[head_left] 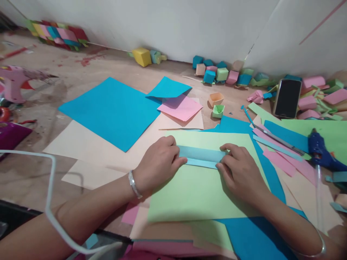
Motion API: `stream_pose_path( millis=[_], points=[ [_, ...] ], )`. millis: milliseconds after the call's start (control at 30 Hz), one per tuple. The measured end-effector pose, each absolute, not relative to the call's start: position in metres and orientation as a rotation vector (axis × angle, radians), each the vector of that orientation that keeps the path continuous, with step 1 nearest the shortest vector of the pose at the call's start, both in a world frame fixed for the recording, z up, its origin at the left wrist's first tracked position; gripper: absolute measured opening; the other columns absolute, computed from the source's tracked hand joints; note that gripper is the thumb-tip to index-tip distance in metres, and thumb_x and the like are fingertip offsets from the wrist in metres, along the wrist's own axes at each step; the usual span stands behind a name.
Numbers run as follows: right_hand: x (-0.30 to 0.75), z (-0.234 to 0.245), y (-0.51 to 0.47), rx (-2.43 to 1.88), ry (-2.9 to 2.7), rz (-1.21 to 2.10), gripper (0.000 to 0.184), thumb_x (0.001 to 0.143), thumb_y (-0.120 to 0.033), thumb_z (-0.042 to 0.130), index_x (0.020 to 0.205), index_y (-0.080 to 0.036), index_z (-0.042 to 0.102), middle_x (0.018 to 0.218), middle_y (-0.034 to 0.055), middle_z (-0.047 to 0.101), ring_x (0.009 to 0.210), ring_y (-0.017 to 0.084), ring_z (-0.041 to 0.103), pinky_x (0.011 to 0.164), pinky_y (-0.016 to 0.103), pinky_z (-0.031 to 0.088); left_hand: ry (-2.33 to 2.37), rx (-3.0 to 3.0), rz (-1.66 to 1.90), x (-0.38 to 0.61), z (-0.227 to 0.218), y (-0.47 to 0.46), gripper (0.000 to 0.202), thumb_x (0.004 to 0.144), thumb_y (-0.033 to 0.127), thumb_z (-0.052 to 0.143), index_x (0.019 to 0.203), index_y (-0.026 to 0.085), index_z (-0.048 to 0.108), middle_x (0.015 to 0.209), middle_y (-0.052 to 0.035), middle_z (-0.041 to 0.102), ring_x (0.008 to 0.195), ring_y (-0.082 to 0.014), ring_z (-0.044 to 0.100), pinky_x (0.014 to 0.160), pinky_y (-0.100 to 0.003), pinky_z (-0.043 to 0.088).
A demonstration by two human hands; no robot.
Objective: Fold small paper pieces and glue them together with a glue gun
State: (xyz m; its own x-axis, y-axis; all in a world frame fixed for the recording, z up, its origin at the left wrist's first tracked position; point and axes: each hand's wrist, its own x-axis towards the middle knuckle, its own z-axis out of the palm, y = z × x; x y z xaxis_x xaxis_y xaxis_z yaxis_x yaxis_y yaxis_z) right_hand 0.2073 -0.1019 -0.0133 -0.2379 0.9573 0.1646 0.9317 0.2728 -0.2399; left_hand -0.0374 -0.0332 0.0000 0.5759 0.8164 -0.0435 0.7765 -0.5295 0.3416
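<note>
Blue paper strip [202,157] lies between both hands, left grip [158,160] and right grip [238,169] pinching its ends.

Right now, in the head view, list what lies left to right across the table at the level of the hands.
White cable → left hand → folded light blue paper strip → right hand → pink paper strips → blue glue gun.
</note>
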Motion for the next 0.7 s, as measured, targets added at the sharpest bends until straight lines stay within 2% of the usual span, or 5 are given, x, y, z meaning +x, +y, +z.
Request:
stream_pose_path(
  millis=[333,533,600,700],
  points=[
    [0.21,-0.013,-0.102,-1.773,-2.262,0.193,0.021,0.089,-0.025,0.052,0.07,-0.017,0.055,0.119,0.0128,0.057,0.098,0.028,0.051,0.083,0.044,0.044,1.377,2.38,0.134,-0.04,0.005,-0.027,0.042,0.083,0.046,0.066,0.057,0.016,0.054,0.079,-0.003,0.05,0.078,-0.0187,0.05,0.067,-0.032,0.037],
    [0.219,-0.013,-0.101,-1.733,-2.181,0.387,0.005,0.084,-0.016,0.057,0.082,-0.019,0.054,0.117,0.0099,0.056,0.1,0.025,0.052,0.083,0.04,0.044,1.366,2.392,0.148,-0.041,0.002,-0.028,0.042,0.083,0.047,0.067,0.058,0.016,0.053,0.079,-0.0025,0.049,0.078,-0.0185,0.049,0.066,-0.032,0.036],
    [0.219,-0.012,-0.101,-1.712,-2.186,0.351,0.007,0.083,-0.013,0.056,0.08,-0.019,0.056,0.116,0.0099,0.056,0.099,0.024,0.051,0.08,0.038,0.044,1.365,2.396,0.15,-0.041,0.002,-0.027,0.042,0.083,0.047,0.067,0.058,0.016,0.053,0.079,-0.0025,0.049,0.077,-0.0185,0.049,0.065,-0.031,0.036],
    [0.216,-0.008,-0.105,-1.686,-2.259,0.081,0.016,0.084,-0.01,0.053,0.075,-0.019,0.062,0.109,0.0115,0.056,0.094,0.026,0.05,0.072,0.036,0.04,1.368,2.408,0.147,-0.041,0.002,-0.027,0.039,0.083,0.046,0.066,0.061,0.016,0.054,0.078,-0.0026,0.049,0.076,-0.0185,0.048,0.064,-0.031,0.036]
  ],
)
